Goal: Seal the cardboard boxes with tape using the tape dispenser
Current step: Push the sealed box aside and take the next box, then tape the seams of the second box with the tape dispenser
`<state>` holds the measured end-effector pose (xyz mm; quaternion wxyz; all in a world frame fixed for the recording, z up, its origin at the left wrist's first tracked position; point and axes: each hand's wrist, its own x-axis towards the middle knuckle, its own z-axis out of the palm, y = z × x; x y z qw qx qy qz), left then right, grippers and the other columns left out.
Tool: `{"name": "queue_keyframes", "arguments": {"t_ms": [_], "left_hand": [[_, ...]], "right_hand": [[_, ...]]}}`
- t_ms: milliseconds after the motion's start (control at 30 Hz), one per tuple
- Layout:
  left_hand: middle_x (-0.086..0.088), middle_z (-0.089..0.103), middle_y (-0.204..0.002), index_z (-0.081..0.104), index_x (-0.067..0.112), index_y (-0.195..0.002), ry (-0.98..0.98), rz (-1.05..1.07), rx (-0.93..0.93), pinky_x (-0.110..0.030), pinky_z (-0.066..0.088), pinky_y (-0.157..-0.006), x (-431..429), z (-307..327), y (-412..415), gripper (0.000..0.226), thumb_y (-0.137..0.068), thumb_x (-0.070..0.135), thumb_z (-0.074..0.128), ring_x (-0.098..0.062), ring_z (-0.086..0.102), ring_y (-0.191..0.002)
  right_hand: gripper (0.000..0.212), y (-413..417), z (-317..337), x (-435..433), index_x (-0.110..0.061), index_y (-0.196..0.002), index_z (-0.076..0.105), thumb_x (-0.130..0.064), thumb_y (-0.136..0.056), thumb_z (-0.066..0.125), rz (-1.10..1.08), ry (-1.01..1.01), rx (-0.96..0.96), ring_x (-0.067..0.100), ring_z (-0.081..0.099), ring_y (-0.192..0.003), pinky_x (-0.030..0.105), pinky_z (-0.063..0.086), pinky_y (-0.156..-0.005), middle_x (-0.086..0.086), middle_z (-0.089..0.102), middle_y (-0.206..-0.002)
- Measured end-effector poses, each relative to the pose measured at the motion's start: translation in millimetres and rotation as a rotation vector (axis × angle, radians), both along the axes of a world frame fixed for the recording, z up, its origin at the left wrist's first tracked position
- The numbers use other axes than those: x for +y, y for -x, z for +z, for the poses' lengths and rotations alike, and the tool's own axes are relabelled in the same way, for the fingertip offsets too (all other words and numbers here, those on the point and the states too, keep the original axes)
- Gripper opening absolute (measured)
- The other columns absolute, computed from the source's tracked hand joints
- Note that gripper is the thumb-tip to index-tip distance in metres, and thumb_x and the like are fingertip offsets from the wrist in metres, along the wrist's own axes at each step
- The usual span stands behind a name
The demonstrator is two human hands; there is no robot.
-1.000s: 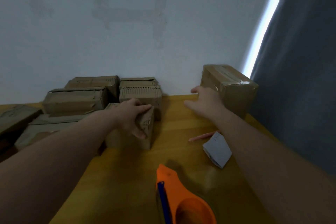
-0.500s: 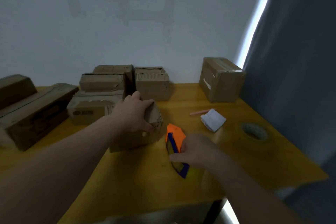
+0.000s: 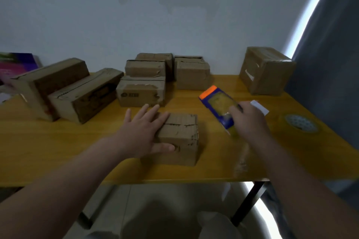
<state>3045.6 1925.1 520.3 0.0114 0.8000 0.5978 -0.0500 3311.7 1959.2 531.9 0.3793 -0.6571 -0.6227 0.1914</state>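
Observation:
A small cardboard box (image 3: 181,135) sits near the front edge of the yellow wooden table (image 3: 58,153), its top flaps meeting in a rough seam. My left hand (image 3: 142,132) rests on the box's left side, fingers spread straight over the top and thumb against the front face. My right hand (image 3: 247,120) grips the orange and blue tape dispenser (image 3: 218,105), lifted just right of the box with its orange end pointing away from me. Yellowish tape shows in the dispenser.
Several more cardboard boxes stand along the back: two long ones (image 3: 66,91) at the left, a stack (image 3: 143,83) in the middle, another (image 3: 191,73) beside it, one (image 3: 266,69) at the far right. A tape roll (image 3: 300,123) and folded white paper (image 3: 260,105) lie right. A curtain hangs at the right.
The small box has been pulled toward the table's front edge and turned upright. My left hand has flattened on it. My right hand has lifted the tape dispenser off the table.

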Motion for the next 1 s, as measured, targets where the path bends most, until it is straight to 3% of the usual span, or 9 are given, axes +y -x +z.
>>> {"name": "queue_keyframes", "arguments": {"t_ms": [100, 167, 267, 367, 467, 600, 733, 900, 1000], "left_hand": [[0.004, -0.012, -0.159, -0.012, 0.035, -0.149, 0.078, 0.008, -0.125, -0.050, 0.006, -0.115, -2, -2, 8, 0.105, -0.062, 0.087, 0.016, -0.026, -0.012, -0.145], [0.005, -0.007, -0.158, -0.008, 0.032, -0.150, 0.101, -0.033, -0.176, -0.047, 0.010, -0.116, 1, -2, 7, 0.104, -0.065, 0.084, 0.020, -0.026, -0.011, -0.145], [0.006, -0.004, -0.157, -0.005, 0.032, -0.151, 0.120, -0.077, -0.199, -0.048, 0.011, -0.117, 6, -3, 9, 0.107, -0.062, 0.086, 0.021, -0.027, -0.011, -0.144], [0.004, 0.001, -0.157, 0.000, 0.031, -0.152, 0.130, -0.145, -0.235, -0.047, 0.006, -0.119, 8, -4, 9, 0.104, -0.065, 0.084, 0.026, -0.027, -0.011, -0.145], [0.005, 0.009, -0.156, 0.008, 0.031, -0.152, 0.101, -0.224, -0.308, -0.041, -0.005, -0.119, 10, -4, 7, 0.096, -0.072, 0.078, 0.034, -0.021, -0.006, -0.145], [0.004, 0.014, -0.155, 0.014, 0.030, -0.151, 0.082, -0.210, -0.316, -0.043, 0.005, -0.119, 10, -5, 8, 0.094, -0.073, 0.077, 0.035, -0.025, 0.001, -0.145], [0.003, 0.018, -0.154, 0.020, 0.029, -0.150, 0.019, -0.229, -0.375, -0.034, 0.006, -0.116, 6, -5, 6, 0.091, -0.073, 0.074, 0.040, -0.023, 0.006, -0.142], [0.007, 0.014, -0.156, 0.019, 0.028, -0.151, 0.095, -0.127, -0.487, -0.047, 0.014, -0.118, 3, -1, 5, 0.097, -0.071, 0.068, 0.055, -0.022, 0.004, -0.145], [0.009, 0.015, -0.155, 0.021, 0.026, -0.151, 0.135, -0.103, -0.553, -0.043, 0.021, -0.116, 2, 5, 7, 0.095, -0.073, 0.060, 0.064, -0.019, 0.011, -0.143]], "right_hand": [[0.017, 8, 22, 2, -0.014, -0.078, 0.056, -0.022, -0.092, 0.049, 0.005, 0.028, 0.371, 0.017, 0.049, -0.074, 0.032, 0.040, -0.072, 0.000, 0.051, -0.078], [0.018, 19, 32, 2, -0.018, -0.074, 0.056, -0.024, -0.090, 0.053, 0.043, 0.071, 0.572, 0.020, 0.051, -0.080, 0.037, 0.040, -0.077, 0.001, 0.053, -0.078], [0.032, 38, 38, 0, -0.009, -0.092, 0.068, -0.039, -0.079, 0.066, 0.183, 0.110, 0.723, 0.031, 0.059, -0.088, 0.043, 0.047, -0.083, 0.009, 0.064, -0.086], [0.064, 54, 40, 0, -0.001, -0.106, 0.067, -0.051, -0.068, 0.076, 0.312, 0.167, 0.713, 0.035, 0.066, -0.094, 0.047, 0.049, -0.092, 0.019, 0.070, -0.099], [0.070, 64, 37, 1, -0.007, -0.094, 0.066, -0.062, -0.052, 0.077, 0.378, 0.154, 0.605, 0.026, 0.068, -0.079, 0.041, 0.053, -0.079, 0.012, 0.072, -0.087], [0.091, 62, 31, 4, -0.018, -0.103, 0.058, -0.072, -0.032, 0.081, 0.451, 0.163, 0.508, 0.023, 0.069, -0.090, 0.040, 0.056, -0.079, 0.007, 0.070, -0.101], [0.071, 53, 28, 5, -0.031, -0.106, 0.052, -0.041, -0.046, 0.089, 0.615, 0.148, 0.442, 0.006, 0.067, -0.082, 0.023, 0.055, -0.068, -0.015, 0.068, -0.088], [0.057, 45, 23, 2, -0.031, -0.105, 0.055, -0.019, -0.055, 0.079, 0.615, 0.070, 0.468, 0.013, 0.064, -0.077, 0.030, 0.054, -0.067, -0.008, 0.064, -0.085], [0.053, 38, 22, 1, -0.035, -0.101, 0.056, -0.017, -0.056, 0.077, 0.626, 0.059, 0.467, 0.014, 0.062, -0.075, 0.031, 0.053, -0.066, -0.010, 0.063, -0.082]]}}
